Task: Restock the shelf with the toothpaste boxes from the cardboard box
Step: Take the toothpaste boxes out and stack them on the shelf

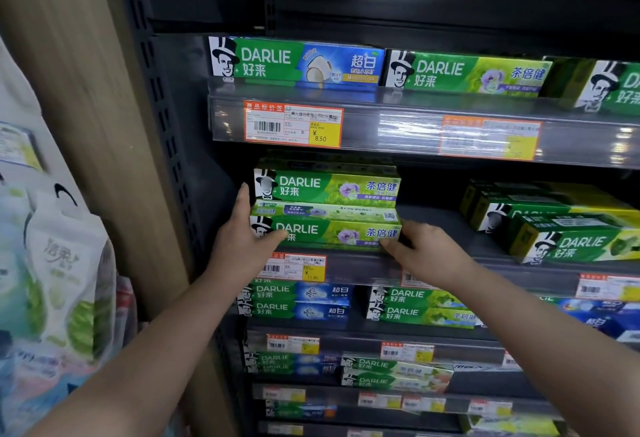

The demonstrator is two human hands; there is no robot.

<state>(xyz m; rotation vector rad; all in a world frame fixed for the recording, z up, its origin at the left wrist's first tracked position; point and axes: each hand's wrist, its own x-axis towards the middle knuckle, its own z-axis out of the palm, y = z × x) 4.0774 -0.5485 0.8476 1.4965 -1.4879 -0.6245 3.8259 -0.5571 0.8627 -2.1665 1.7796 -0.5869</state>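
A stack of green Darlie toothpaste boxes stands at the left of the second shelf (pixel 374 268): an upper box (pixel 327 187), a middle box (pixel 325 210) and a lower box (pixel 329 234). My left hand (pixel 242 239) holds the stack's left end, with the fingers up along the side and the thumb across the lower box's front. At the right end of the lower box, my right hand (pixel 427 251) grips with the thumb on its front face. The cardboard box is out of view.
More green boxes (pixel 568 225) lie piled at the right of the same shelf. The top shelf (pixel 381 124) and the lower shelves (pixel 363 332) hold further Darlie boxes behind price tags. A wooden panel (pixel 69 124) and hanging bags (pixel 65 263) are on the left.
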